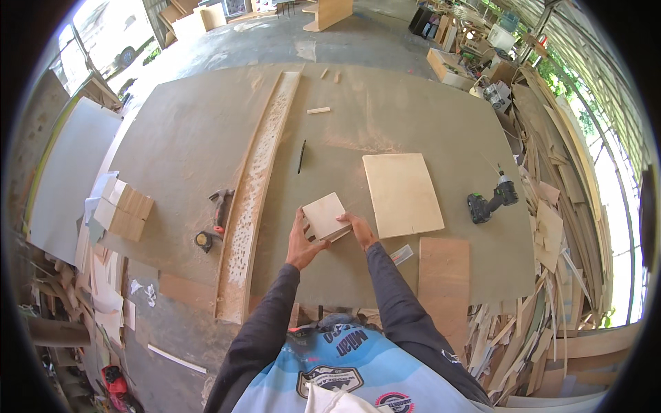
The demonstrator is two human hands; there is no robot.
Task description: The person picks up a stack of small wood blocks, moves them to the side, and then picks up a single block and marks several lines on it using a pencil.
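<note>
Wooden block (325, 215), pale and squarish, sat at frame centre; no clear long axis. Left hand (301, 242), thumb and fingers widely spread, clasped its lower-left corner; right hand (359, 230), partly curled, pinched its right edge, equally near. Blue shirt (375, 358), bottom: printed lettering, badges.

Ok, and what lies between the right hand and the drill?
In the head view, the pale panel lies between the right hand and the drill, with tabletop between panel and drill.
</note>
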